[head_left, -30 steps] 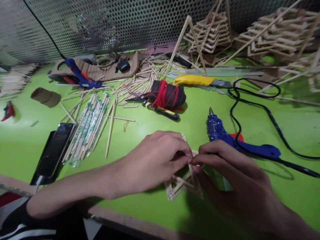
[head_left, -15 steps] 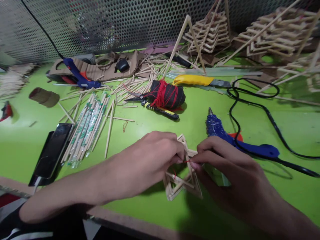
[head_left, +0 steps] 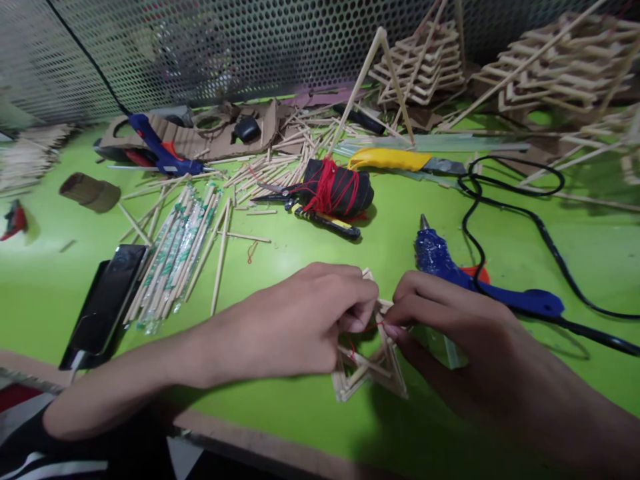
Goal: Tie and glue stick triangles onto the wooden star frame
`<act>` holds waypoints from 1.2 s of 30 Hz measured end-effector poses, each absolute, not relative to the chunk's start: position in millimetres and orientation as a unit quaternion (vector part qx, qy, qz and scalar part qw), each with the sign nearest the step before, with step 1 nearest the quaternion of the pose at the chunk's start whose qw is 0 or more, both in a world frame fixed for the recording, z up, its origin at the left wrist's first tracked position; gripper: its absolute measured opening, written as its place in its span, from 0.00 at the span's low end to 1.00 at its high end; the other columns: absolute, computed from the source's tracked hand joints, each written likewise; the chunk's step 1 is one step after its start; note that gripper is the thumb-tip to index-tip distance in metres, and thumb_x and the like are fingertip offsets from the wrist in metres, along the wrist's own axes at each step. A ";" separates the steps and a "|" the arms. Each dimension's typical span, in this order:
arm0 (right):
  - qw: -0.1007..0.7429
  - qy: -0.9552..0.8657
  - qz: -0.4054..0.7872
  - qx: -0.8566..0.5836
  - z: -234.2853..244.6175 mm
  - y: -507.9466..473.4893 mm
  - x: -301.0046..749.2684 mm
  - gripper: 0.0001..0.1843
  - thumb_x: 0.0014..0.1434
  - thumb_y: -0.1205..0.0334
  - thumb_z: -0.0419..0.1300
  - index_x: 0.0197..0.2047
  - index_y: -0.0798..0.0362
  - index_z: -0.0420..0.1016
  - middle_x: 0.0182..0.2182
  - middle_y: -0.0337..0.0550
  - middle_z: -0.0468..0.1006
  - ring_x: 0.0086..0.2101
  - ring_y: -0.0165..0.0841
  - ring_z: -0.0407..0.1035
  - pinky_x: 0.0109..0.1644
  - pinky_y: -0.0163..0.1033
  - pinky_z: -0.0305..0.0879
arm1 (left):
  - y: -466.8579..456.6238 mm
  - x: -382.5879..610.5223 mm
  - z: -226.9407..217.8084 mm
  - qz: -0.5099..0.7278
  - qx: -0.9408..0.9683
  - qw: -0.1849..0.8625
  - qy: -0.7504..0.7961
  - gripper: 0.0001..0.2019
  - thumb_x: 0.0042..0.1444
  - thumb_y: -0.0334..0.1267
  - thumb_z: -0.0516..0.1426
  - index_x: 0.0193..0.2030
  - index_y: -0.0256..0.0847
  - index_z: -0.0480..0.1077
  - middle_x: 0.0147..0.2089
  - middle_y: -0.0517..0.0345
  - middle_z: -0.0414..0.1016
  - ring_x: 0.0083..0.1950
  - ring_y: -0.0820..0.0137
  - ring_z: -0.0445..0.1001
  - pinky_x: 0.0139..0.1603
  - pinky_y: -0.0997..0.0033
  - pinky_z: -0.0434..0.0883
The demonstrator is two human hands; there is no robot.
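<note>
A small frame of wooden sticks (head_left: 373, 370) stands on the green table (head_left: 310, 407) near its front edge. My left hand (head_left: 300, 323) curls over the frame's left side, thumb and fingers pinched at its upper part. My right hand (head_left: 450, 327) pinches a thin red thread (head_left: 373, 327) that runs between my two hands across the frame. A short end of the thread hangs inside the frame. Both hands are closed.
A blue glue gun (head_left: 465, 280) with a black cord (head_left: 530, 223) lies just behind my right hand. Farther back lie a black roll wound with red thread (head_left: 337, 190), pliers, a yellow knife (head_left: 395, 160), loose sticks, wrapped chopsticks (head_left: 177, 250), a phone (head_left: 105, 303) and stick structures (head_left: 425, 63).
My hands drew slightly apart and then closed in again at the top of the frame; the red thread now shows between the fingertips. The frame has stayed where it was.
</note>
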State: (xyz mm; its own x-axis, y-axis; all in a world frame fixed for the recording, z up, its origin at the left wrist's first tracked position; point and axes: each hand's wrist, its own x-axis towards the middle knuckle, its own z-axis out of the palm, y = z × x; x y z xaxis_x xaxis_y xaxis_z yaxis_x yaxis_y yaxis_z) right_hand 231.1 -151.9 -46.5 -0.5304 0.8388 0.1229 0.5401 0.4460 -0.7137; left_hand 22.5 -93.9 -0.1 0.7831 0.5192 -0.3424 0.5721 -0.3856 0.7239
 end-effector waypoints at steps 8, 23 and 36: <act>0.236 -0.805 0.334 -0.429 -49.8 -156.5 236.1 0.06 0.67 0.66 0.54 0.37 0.50 0.69 0.35 0.39 0.71 0.33 0.29 0.67 0.31 0.34 0.62 | -94.9 23.0 0.0 -0.002 0.841 0.443 0.312 0.08 0.59 0.23 0.54 0.33 0.36 0.73 0.34 0.61 0.72 0.36 0.75 0.68 0.36 0.74 0.62; 0.247 -0.798 0.342 -0.431 -49.3 -157.8 233.5 0.08 0.69 0.65 0.53 0.35 0.51 0.66 0.35 0.39 0.72 0.32 0.29 0.68 0.31 0.34 0.63 | -97.1 26.3 -1.7 0.009 0.856 0.418 0.304 0.09 0.63 0.26 0.56 0.40 0.37 0.79 0.38 0.60 0.74 0.39 0.77 0.70 0.38 0.79 0.64; 0.248 -0.790 0.360 -0.429 -48.3 -157.0 231.2 0.07 0.66 0.67 0.54 0.35 0.50 0.67 0.34 0.37 0.70 0.31 0.26 0.66 0.30 0.33 0.61 | -96.1 23.0 -0.6 -0.015 0.851 0.437 0.290 0.12 0.56 0.16 0.52 0.35 0.35 0.71 0.37 0.61 0.68 0.40 0.76 0.67 0.37 0.79 0.62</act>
State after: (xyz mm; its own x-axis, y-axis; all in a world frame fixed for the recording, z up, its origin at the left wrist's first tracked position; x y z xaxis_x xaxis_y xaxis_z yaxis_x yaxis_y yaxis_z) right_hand 231.2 -157.0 -48.3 -0.5093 0.8565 0.0839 0.4985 0.3731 -0.7825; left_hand 23.0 -96.1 -0.6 0.8318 0.4802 -0.2783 0.5060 -0.4501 0.7357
